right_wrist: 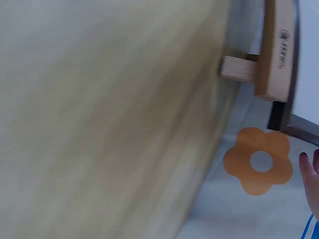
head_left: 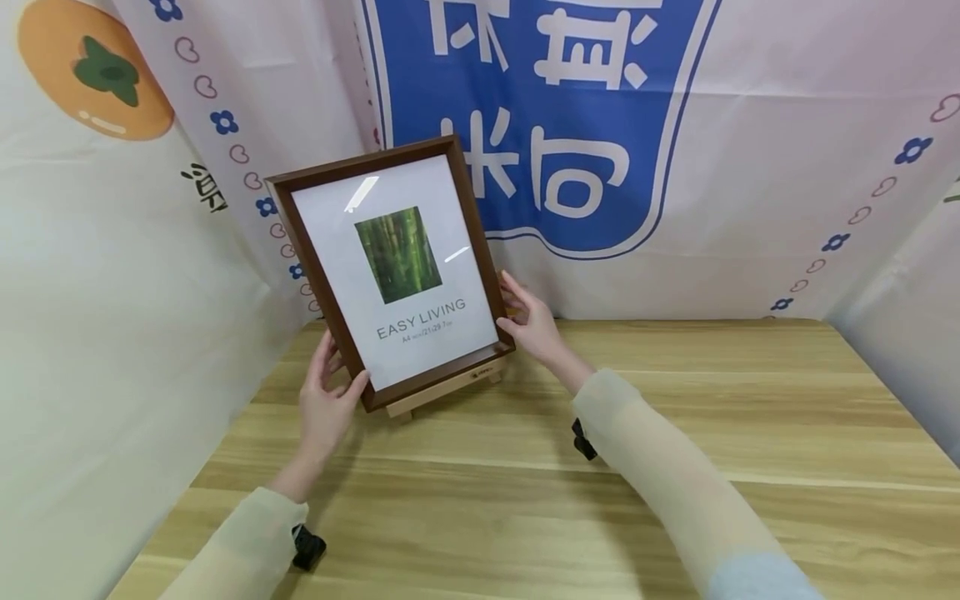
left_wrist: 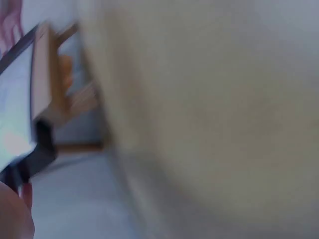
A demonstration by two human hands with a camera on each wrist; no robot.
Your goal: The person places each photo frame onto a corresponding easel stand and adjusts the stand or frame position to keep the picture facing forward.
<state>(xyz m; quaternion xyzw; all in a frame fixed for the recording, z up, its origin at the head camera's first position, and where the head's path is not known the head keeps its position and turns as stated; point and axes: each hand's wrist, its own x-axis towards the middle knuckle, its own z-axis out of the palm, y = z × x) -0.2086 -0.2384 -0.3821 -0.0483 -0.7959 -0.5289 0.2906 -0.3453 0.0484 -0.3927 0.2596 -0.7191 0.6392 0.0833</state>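
A brown picture frame point(head_left: 482, 229), with a white sheet reading "EASY LIVING" and a green picture, stands tilted on a light wooden easel point(head_left: 450, 388). At its lower left corner, my left hand point(head_left: 327, 410) grips the edge, thumb at the front and fingers along the side. My right hand point(head_left: 534, 327) is at the lower right edge, thumb tip right at the rim and fingers extended beside it. The right wrist view shows those fingers point(right_wrist: 310, 181) close to the frame's side. The easel's ledge point(right_wrist: 279, 50) bears a small dark logo there.
Easel and frame are on a wood-grain table point(head_left: 675, 400), toward its far left. A printed curtain point(head_left: 750, 208) hangs right behind, and a white cloth point(head_left: 112, 333) borders the left side. An orange flower print point(right_wrist: 256, 181) shows on the curtain.
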